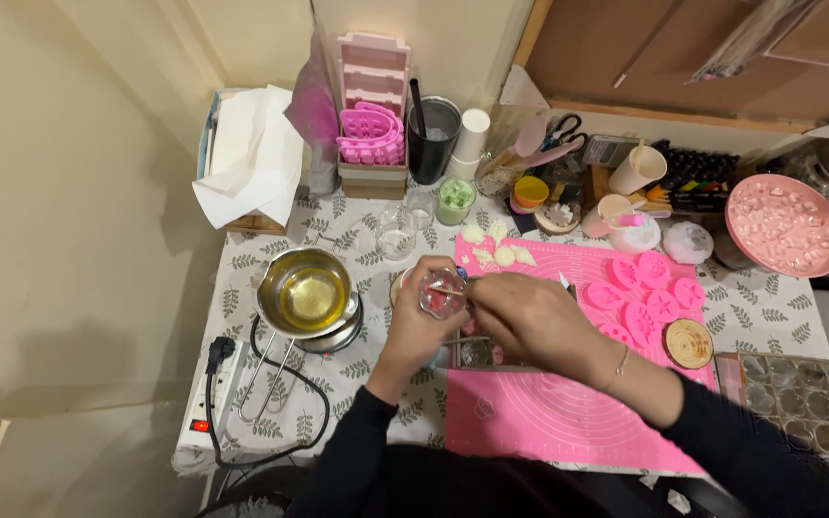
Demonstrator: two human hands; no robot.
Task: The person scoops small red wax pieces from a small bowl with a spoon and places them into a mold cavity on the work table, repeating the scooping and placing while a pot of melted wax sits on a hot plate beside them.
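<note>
Hands meet over the near edge of a pink silicone mat (568, 412), above a leaf-patterned tablecloth (338, 230); the left hand (419, 326) is wrapped around a small clear glass jar (443, 291), held up off the table, and the right hand (520, 317) has its fingertips pinched together at the jar's rim on something too thin to make out. Just left of the hands stands a steel melting pot (305, 291) of yellow liquid on a small hot plate, its wire handle reaching toward a white power strip (215, 384) with a black cord. Behind the hands lie pale flower-shaped pieces (497, 251), two empty glasses (397, 233) and a green-filled jar (455, 200). Pink silicone moulds (645, 293) and a round wooden coaster (688, 342) crowd the mat to the right; beyond them sits a clear compartment tray (798, 398). At the back, a cardboard box (372, 177) carries tall pink moulds; a white tissue packet (251, 153) leans at the left corner; a round pink tray (785, 225) of pale pieces rests at far right.
</note>
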